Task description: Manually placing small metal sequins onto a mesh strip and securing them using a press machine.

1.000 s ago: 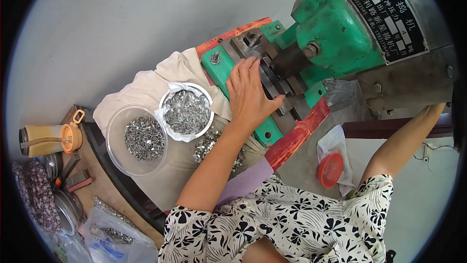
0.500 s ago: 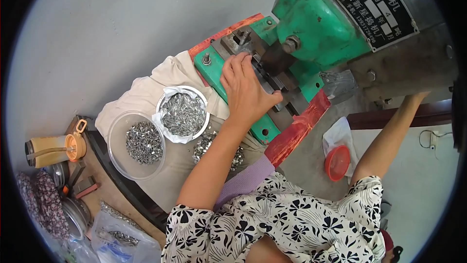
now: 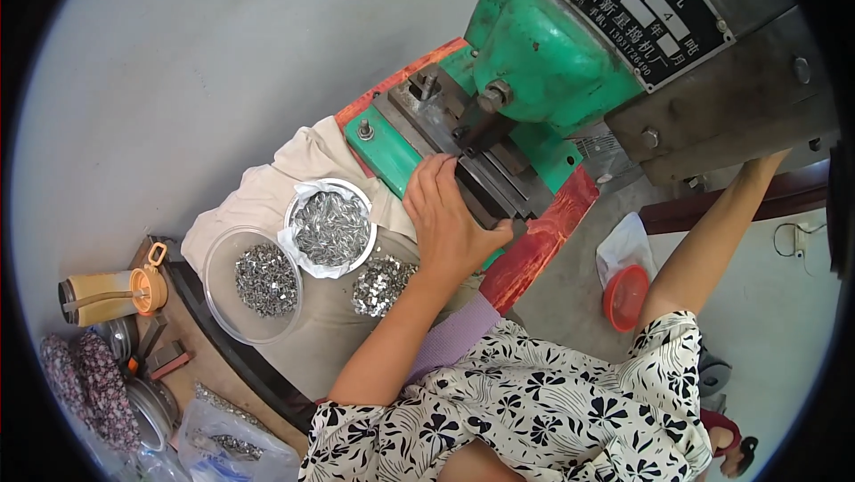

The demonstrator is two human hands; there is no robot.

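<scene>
My left hand is closed over a dark metal bar on the bed of a green punch press. Its fingers lie along one end and the thumb presses the other. Above the bar's far end stands the press's dark punch holder. My right forearm reaches up behind the machine's grey side plate, which hides the fingers of that hand. Left of my left hand sit a lined bowl of thin shiny metal pieces, a clear tub of small metal parts and a loose pile of metal bits.
Beige cloth lies under the containers. A bottle with an orange lid, metal blocks and plastic bags stand at far left. A red basin is on the right. Another person shows at lower right.
My left hand has moved down and toward me along the press bed, with the dark bar under it. The whole view has shifted slightly. My right arm stays behind the machine.
</scene>
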